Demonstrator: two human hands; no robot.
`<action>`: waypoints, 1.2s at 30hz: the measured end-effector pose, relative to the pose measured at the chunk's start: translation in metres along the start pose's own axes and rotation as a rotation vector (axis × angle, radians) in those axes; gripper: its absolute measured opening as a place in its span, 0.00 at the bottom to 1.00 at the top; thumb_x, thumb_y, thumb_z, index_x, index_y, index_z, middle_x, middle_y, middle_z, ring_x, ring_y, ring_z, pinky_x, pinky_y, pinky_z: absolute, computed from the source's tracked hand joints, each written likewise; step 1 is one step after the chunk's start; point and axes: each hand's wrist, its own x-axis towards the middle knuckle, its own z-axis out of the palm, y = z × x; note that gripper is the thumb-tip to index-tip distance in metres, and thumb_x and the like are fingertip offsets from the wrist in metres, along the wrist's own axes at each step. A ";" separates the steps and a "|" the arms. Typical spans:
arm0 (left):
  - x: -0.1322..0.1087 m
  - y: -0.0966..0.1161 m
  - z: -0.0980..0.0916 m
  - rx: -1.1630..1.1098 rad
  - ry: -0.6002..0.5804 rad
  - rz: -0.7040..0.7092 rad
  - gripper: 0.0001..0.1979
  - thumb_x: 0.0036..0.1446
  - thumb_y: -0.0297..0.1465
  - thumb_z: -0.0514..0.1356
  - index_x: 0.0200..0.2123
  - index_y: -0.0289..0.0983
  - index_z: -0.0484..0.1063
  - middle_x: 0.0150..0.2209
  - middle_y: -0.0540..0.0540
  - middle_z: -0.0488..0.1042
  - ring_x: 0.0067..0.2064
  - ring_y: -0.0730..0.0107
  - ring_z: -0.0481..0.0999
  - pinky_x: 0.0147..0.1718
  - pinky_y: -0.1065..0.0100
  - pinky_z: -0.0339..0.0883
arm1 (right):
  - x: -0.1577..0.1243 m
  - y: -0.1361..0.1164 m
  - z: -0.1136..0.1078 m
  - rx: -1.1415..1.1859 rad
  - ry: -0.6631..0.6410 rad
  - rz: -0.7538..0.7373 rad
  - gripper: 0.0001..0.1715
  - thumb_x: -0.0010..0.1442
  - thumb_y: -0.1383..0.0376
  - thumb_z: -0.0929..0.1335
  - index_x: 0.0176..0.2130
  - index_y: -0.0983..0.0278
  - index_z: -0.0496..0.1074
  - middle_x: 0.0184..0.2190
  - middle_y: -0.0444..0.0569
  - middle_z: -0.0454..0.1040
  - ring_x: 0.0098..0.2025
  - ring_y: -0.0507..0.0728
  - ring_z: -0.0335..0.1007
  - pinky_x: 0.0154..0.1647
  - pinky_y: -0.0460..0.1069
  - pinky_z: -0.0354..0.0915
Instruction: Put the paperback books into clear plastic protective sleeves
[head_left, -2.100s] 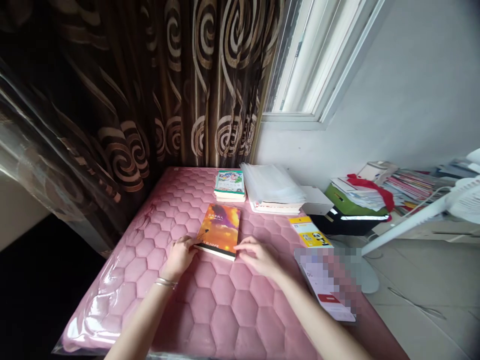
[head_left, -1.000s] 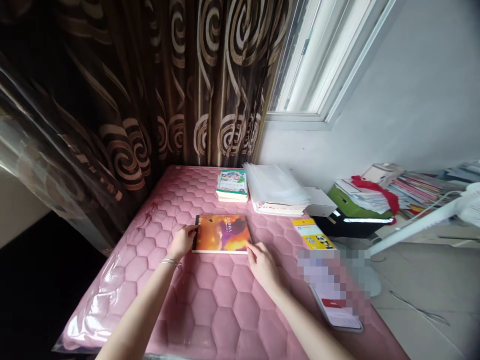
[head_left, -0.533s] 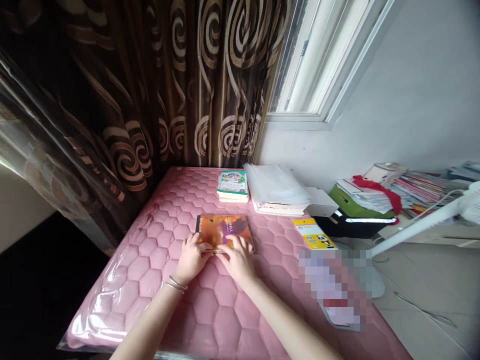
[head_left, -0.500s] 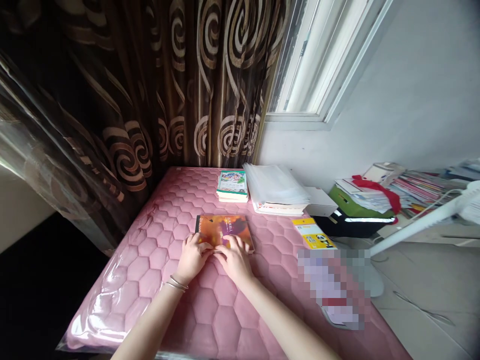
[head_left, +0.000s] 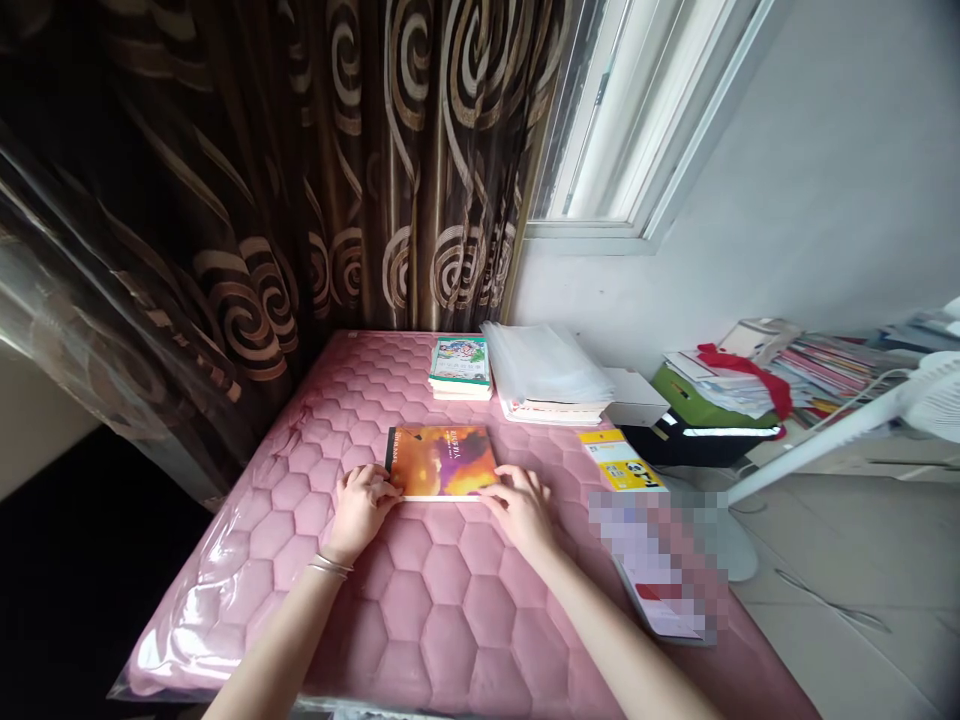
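An orange and purple paperback book (head_left: 444,462) lies flat on the pink quilted mattress (head_left: 450,630), its white page edge toward me. My left hand (head_left: 365,503) pinches the book's near left corner between thumb and fingers, and two thin bangles circle that wrist. At the near right corner, my right hand (head_left: 521,503) holds the book in the same way. Beyond the book stands a small stack of books with a green-bordered cover (head_left: 460,362). Beside that stack, a pile of clear plastic sheets (head_left: 551,368) rests on white-edged books or papers.
A yellow and white packet (head_left: 622,462) and a blurred-out flat item (head_left: 660,570) lie at the mattress's right side. Past that edge are a white fan (head_left: 825,435), a dark box with a green item and papers (head_left: 697,435), and floor cables. A patterned curtain (head_left: 360,180) hangs behind.
My hands have moved apart along the book's near edge, from its middle out to the two corners. More of the cover shows. The camera view has shifted slightly.
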 end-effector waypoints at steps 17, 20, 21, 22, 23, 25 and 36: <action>-0.002 -0.019 0.007 -0.163 0.005 -0.026 0.06 0.57 0.26 0.60 0.30 0.39 0.77 0.32 0.47 0.80 0.35 0.65 0.79 0.37 0.67 0.72 | -0.010 0.025 0.003 0.083 0.116 -0.223 0.13 0.63 0.69 0.65 0.33 0.59 0.79 0.30 0.47 0.81 0.32 0.56 0.76 0.38 0.50 0.66; -0.002 -0.018 0.007 -0.138 0.011 -0.016 0.04 0.56 0.27 0.62 0.30 0.39 0.77 0.34 0.47 0.80 0.37 0.65 0.79 0.38 0.67 0.71 | -0.011 0.023 0.004 0.098 0.122 -0.213 0.11 0.61 0.69 0.66 0.33 0.59 0.78 0.32 0.48 0.82 0.33 0.56 0.76 0.38 0.49 0.66; -0.002 -0.018 0.007 -0.119 0.007 -0.008 0.04 0.56 0.27 0.62 0.31 0.39 0.77 0.35 0.47 0.80 0.37 0.64 0.78 0.38 0.67 0.71 | -0.010 0.022 0.003 0.108 0.118 -0.207 0.10 0.61 0.69 0.66 0.34 0.59 0.78 0.32 0.48 0.82 0.33 0.56 0.76 0.38 0.49 0.66; -0.002 -0.017 0.006 -0.099 -0.001 -0.003 0.03 0.55 0.27 0.63 0.31 0.39 0.77 0.35 0.47 0.80 0.38 0.64 0.78 0.39 0.67 0.71 | -0.010 0.022 0.003 0.117 0.113 -0.202 0.10 0.61 0.69 0.66 0.34 0.59 0.77 0.32 0.47 0.82 0.33 0.56 0.76 0.37 0.49 0.66; -0.002 -0.017 0.006 -0.080 -0.012 -0.004 0.03 0.55 0.28 0.63 0.31 0.39 0.77 0.35 0.47 0.80 0.38 0.64 0.78 0.39 0.67 0.70 | -0.009 0.022 0.003 0.122 0.111 -0.200 0.10 0.61 0.69 0.66 0.33 0.59 0.77 0.32 0.47 0.82 0.32 0.56 0.76 0.36 0.48 0.66; 0.001 -0.018 0.004 -0.063 -0.045 -0.025 0.03 0.55 0.27 0.63 0.30 0.39 0.77 0.35 0.47 0.80 0.38 0.65 0.79 0.40 0.68 0.70 | -0.007 0.020 0.002 0.126 0.119 -0.209 0.12 0.62 0.70 0.66 0.31 0.60 0.77 0.30 0.46 0.81 0.31 0.55 0.75 0.36 0.47 0.65; 0.035 -0.035 0.005 -0.120 -0.020 -0.160 0.08 0.53 0.23 0.58 0.30 0.40 0.77 0.35 0.48 0.80 0.37 0.66 0.79 0.39 0.68 0.71 | -0.016 -0.004 -0.010 0.087 -0.035 -0.237 0.13 0.62 0.69 0.65 0.38 0.58 0.79 0.32 0.48 0.79 0.35 0.56 0.74 0.39 0.50 0.64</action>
